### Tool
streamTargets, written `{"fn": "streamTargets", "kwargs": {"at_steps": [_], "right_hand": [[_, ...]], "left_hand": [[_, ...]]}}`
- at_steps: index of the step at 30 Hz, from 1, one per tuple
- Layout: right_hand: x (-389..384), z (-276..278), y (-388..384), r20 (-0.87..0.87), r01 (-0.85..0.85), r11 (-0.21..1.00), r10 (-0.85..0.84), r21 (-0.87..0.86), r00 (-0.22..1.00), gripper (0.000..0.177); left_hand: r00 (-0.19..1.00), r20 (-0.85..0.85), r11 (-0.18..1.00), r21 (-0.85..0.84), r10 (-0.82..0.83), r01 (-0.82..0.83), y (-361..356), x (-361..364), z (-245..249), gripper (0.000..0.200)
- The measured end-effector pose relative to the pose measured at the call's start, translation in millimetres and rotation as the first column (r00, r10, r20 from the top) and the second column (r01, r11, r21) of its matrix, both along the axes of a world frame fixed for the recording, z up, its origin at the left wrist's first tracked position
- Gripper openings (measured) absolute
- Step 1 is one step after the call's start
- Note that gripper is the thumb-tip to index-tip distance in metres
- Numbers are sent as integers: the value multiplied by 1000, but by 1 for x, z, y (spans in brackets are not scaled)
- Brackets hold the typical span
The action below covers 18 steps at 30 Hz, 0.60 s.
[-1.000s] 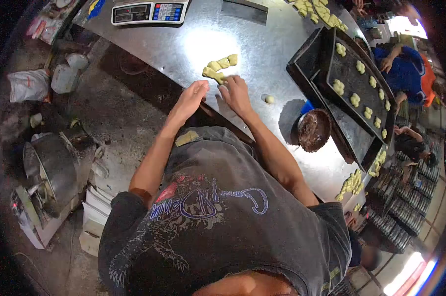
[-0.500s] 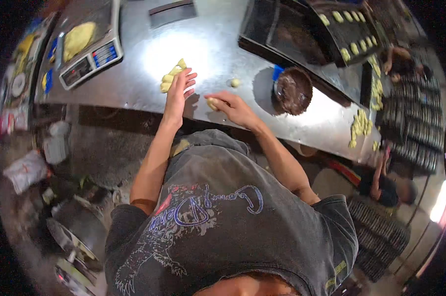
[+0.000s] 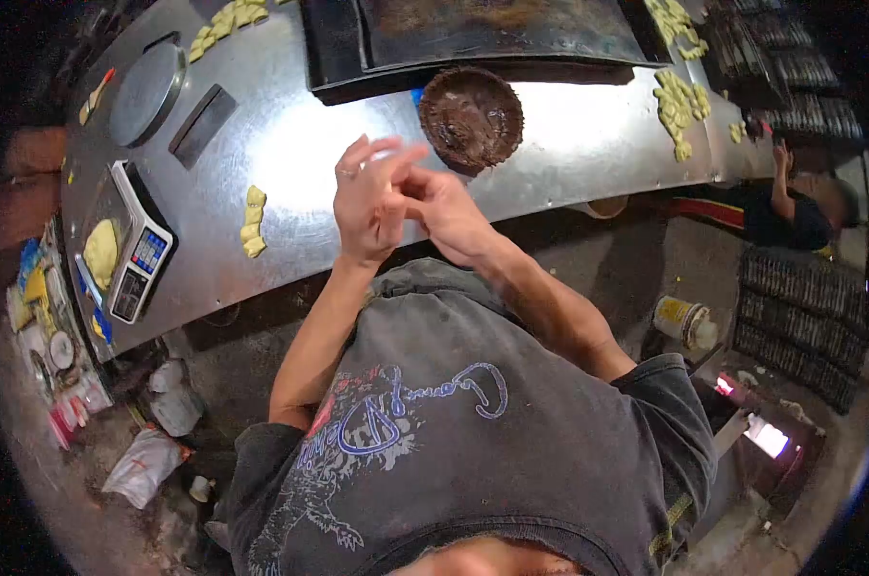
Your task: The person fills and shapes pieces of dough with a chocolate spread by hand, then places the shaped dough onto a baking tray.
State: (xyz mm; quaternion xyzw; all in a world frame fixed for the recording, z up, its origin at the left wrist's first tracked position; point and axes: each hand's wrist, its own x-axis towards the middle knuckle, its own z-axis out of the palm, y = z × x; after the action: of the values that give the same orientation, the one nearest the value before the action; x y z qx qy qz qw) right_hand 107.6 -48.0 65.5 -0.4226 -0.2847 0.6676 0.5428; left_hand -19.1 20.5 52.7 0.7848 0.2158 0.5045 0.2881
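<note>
My left hand (image 3: 369, 206) is raised above the near edge of the metal table, its fingers smeared by motion. My right hand (image 3: 444, 216) meets it from the right, its fingers curled in behind the left hand. Whatever lies between the two hands is hidden. Left of them, a short row of yellow dough pieces (image 3: 253, 223) lies on the metal table (image 3: 305, 245). Just beyond the hands stands a round bowl of dark brown paste (image 3: 473, 125).
At the left, a digital scale (image 3: 142, 259) carries a dough lump (image 3: 100, 254). A flat dark scraper (image 3: 202, 125) and a round metal plate (image 3: 146, 96) lie behind. Large dark trays (image 3: 511, 43) fill the back; dough pieces (image 3: 679, 106) pile at right. Another person (image 3: 799, 206) is far right.
My hands have come together from apart; the small dough piece in my right fingers no longer shows. The view has turned right, shifting the bowl and dough row leftward.
</note>
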Motion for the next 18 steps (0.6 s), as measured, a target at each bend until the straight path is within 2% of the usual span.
{"fn": "streamTargets", "kwargs": {"at_steps": [1, 3, 4, 5, 7, 8, 9, 10, 11, 12, 14, 17, 18], "right_hand": [[7, -3, -8, -114, 19, 998, -26, -63, 993, 25], [27, -7, -24, -330, 23, 981, -86, -191, 940, 26], [38, -15, -30, -346, 46, 965, -138, -260, 928, 24], [52, -21, -33, -230, 44, 974, -95, -220, 968, 23], [93, -35, -30, 15, 11, 990, -10, -140, 1000, 20], [122, -50, -25, 311, -43, 996, 64, -73, 948, 20], [150, -63, -16, 583, -116, 993, 106, -21, 805, 20], [167, -71, -9, 719, -59, 998, 59, -25, 692, 19], [181, -77, -3, 833, -4, 1000, 17, -17, 553, 18], [195, -87, 3, 930, -71, 997, 45, -20, 364, 18], [207, -113, 12, 998, -212, 976, 46, -55, -47, 17], [204, -143, 3, 966, -395, 889, -259, 232, -15, 16], [202, -138, 2, 973, -418, 891, -224, 179, -62, 16]], "left_hand": [[997, -31, 994, 81, -68, 70, 1, 2, -10, 52], [990, 3, 989, 50, -140, 140, -6, 27, -25, 54], [985, 20, 985, 32, -169, 169, -12, 40, -31, 55], [973, -11, 973, -28, -231, 230, -19, 50, -43, 65], [966, -142, 976, -49, -216, 211, -32, 71, -48, 77], [936, -288, 980, -55, -201, 193, -38, 74, -65, 85], [948, -219, 941, -298, -230, 160, -45, 77, -73, 82], [959, -142, 841, -523, -244, 137, -54, 79, -78, 79], [970, -60, 688, -715, -237, 124, -62, 81, -80, 76], [973, -36, 493, -866, -228, 83, -61, 76, -75, 62], [991, -54, 467, -884, -123, 10, -58, 69, -81, 49], [996, -84, 386, -919, 19, -85, -60, 54, -88, 41], [995, -88, 343, -934, 56, -101, -59, 50, -85, 42]]}}
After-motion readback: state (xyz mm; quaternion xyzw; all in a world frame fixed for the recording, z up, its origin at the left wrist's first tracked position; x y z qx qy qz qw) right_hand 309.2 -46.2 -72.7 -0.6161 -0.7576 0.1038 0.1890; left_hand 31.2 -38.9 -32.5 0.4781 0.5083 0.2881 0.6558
